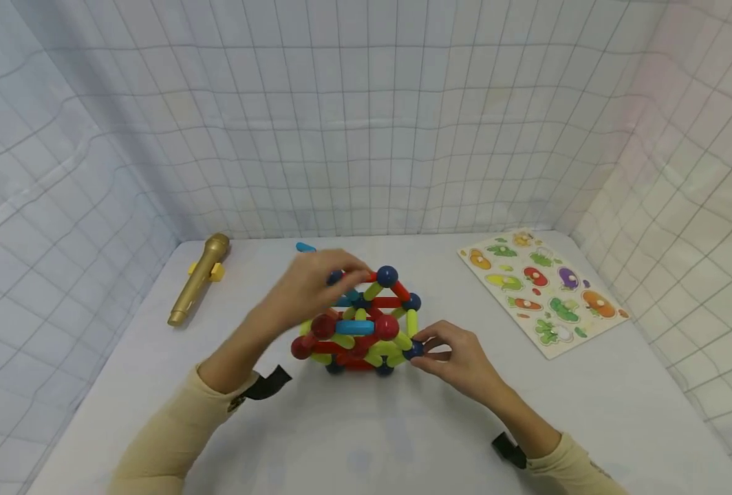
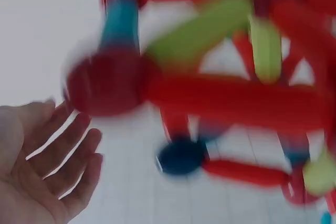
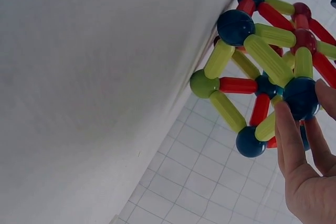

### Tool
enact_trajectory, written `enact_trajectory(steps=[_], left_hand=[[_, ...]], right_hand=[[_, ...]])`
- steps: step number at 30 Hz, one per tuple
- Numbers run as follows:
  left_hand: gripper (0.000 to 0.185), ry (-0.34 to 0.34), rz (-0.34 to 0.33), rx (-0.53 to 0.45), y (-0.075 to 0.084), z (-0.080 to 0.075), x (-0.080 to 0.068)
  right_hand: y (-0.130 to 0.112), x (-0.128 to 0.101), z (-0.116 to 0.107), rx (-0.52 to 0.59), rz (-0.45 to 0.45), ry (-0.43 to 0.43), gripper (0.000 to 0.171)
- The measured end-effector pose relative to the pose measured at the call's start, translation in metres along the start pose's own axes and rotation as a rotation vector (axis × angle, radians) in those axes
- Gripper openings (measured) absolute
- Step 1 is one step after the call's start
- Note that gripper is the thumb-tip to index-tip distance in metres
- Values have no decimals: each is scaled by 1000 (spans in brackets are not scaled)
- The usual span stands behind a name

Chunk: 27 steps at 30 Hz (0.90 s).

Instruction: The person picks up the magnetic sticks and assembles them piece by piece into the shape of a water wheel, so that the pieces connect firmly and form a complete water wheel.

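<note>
A magnetic stick-and-ball structure (image 1: pixel 355 328) of red, lime green and blue sticks joined by coloured balls stands mid-table. My right hand (image 1: pixel 459 354) pinches a navy blue ball (image 3: pixel 301 98) at its right side between thumb and fingers. Over the structure's upper left is my left hand (image 1: pixel 313 285), partly hiding the sticks and balls behind it. In the left wrist view, the fingers (image 2: pixel 79 177) are loosely extended and hold nothing, beside a blurred dark red ball (image 2: pixel 105 82). A navy ball (image 1: pixel 387 276) tops the structure, just right of the left fingertips.
A gold toy microphone (image 1: pixel 199 280) lies at the left of the white table (image 1: pixel 353 440). At the right is a vegetable puzzle board (image 1: pixel 542 292). Behind the left hand a blue stick (image 1: pixel 305 247) pokes out. Grid-patterned cloth walls (image 1: pixel 366 137) enclose the back and sides.
</note>
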State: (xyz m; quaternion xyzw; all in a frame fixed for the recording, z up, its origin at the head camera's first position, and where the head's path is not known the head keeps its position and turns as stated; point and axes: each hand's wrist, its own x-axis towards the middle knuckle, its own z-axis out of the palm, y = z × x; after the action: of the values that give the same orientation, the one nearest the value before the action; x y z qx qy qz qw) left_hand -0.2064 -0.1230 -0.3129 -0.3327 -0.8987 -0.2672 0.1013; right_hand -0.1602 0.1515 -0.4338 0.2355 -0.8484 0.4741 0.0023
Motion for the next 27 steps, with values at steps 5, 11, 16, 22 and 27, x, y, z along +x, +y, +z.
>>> enact_trajectory(steps=[5,11,16,22,27], left_hand=[[26,116,-304,19,-90,-13,19],[32,-185,-487,236,-178,30,44],[45,-343,-510,381,-204,63,54],[43,-372,-487,506,-218,81,42],[30,-317,-511,481,-222,67,32]], right_hand=[[-3,3,-1,6,-4,2,28],[0,-1,0,19,6,-11,26],[0,-9,3,32,50,0,26],[-2,-12,5,40,55,-8,25],[-4,-4,-1,19,1,-5,25]])
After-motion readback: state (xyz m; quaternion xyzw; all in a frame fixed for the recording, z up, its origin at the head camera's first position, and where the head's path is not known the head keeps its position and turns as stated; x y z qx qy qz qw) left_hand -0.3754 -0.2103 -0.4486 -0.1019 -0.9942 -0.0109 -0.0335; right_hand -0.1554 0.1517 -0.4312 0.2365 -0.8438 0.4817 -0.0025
